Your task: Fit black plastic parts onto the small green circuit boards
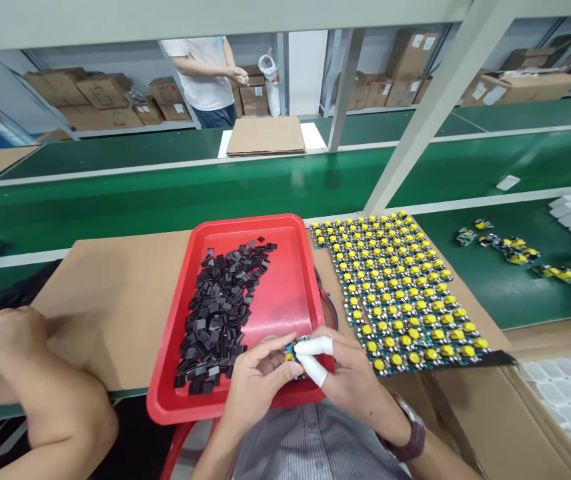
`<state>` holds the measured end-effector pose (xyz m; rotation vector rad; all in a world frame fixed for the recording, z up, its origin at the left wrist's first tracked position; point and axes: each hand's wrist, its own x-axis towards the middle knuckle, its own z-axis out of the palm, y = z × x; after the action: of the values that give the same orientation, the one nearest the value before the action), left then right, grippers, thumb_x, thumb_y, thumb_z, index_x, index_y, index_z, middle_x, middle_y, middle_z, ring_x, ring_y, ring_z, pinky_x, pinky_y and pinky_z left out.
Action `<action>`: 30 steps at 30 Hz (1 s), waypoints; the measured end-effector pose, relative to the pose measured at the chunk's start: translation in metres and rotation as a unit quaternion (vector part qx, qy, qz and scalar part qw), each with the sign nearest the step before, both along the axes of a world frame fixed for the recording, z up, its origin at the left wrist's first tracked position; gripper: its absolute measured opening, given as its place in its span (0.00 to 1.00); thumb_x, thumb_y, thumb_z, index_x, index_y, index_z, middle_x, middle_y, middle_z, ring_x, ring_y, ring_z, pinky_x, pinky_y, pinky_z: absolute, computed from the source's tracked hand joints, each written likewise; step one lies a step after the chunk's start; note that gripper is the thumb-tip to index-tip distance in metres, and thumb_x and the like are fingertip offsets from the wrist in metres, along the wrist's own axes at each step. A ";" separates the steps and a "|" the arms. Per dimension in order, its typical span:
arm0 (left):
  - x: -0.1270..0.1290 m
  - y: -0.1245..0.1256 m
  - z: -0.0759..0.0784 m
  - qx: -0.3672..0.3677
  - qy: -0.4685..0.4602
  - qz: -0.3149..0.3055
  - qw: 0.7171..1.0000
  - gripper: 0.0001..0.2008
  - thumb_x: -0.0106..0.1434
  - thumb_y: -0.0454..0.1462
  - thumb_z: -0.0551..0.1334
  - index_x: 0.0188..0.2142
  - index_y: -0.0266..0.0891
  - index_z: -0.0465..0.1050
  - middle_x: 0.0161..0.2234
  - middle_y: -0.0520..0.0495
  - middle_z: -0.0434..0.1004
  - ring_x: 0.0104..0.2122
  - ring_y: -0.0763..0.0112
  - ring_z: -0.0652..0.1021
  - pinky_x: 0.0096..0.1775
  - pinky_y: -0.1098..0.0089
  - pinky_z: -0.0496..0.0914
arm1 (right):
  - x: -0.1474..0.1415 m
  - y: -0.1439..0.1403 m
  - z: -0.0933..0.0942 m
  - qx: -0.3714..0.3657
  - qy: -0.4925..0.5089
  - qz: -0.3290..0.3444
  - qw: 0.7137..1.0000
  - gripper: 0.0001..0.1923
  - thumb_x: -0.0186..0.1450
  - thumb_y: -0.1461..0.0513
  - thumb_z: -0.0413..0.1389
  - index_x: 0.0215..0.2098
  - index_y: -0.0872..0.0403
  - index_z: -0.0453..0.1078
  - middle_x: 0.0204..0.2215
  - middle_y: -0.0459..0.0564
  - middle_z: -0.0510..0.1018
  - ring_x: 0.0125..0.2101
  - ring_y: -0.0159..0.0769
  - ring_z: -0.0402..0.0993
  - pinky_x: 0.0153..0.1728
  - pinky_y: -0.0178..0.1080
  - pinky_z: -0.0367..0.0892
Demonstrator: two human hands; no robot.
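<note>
My left hand (255,375) and my right hand (346,375) meet over the near edge of a red tray (295,293). Both pinch one small circuit board with a yellow part (293,350) between their fingertips. Two fingers of my right hand wear white finger cots, and a dark watch sits on that wrist. The tray holds a heap of small black square parts (218,313) on its left side. To the right of the tray lies a sheet of many small boards with yellow parts (398,290), laid out in rows.
A co-worker's forearm and hands (30,380) rest on the brown cardboard sheet (115,300) at the left. A green conveyor belt (265,187) runs behind, with loose boards (515,250) at right. White plastic trays (565,380) sit in a box lower right. Another person (205,73) stands beyond the belt.
</note>
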<state>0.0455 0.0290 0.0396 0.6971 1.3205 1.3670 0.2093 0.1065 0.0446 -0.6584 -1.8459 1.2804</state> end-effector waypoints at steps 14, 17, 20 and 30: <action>0.009 -0.015 -0.016 0.125 0.350 0.033 0.928 0.19 0.67 0.32 0.67 0.55 0.52 0.77 0.51 0.48 0.79 0.50 0.65 0.80 0.52 0.66 0.77 | 0.007 -0.005 -0.017 -0.137 0.028 -0.005 0.990 0.12 0.68 0.62 0.64 0.50 0.47 0.80 0.43 0.51 0.84 0.39 0.39 0.82 0.43 0.41 0.80; 0.010 -0.016 -0.017 0.161 0.402 0.051 0.900 0.22 0.67 0.29 0.65 0.58 0.49 0.75 0.52 0.46 0.78 0.51 0.65 0.80 0.54 0.65 0.76 | 0.006 -0.012 -0.016 -0.008 0.022 -0.009 1.000 0.22 0.68 0.67 0.62 0.57 0.43 0.76 0.49 0.52 0.81 0.45 0.39 0.80 0.47 0.41 0.78; 0.014 -0.017 -0.019 0.203 0.452 0.065 0.866 0.26 0.67 0.26 0.63 0.62 0.45 0.72 0.53 0.43 0.78 0.52 0.65 0.80 0.54 0.67 0.76 | 0.002 -0.017 -0.015 0.034 0.027 -0.021 0.999 0.26 0.68 0.70 0.62 0.61 0.42 0.72 0.50 0.51 0.80 0.46 0.38 0.79 0.49 0.41 0.77; 0.015 -0.012 -0.011 0.228 0.524 0.095 0.815 0.31 0.66 0.24 0.63 0.66 0.42 0.67 0.53 0.40 0.78 0.53 0.59 0.80 0.53 0.62 0.78 | -0.008 -0.020 -0.014 -0.074 0.058 -0.004 0.996 0.17 0.71 0.65 0.60 0.55 0.45 0.77 0.52 0.53 0.78 0.51 0.41 0.77 0.52 0.43 0.75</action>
<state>0.0607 0.0173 0.0284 1.8796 1.9395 1.5196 0.2010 0.0865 0.0310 -0.6538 -1.6643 1.4308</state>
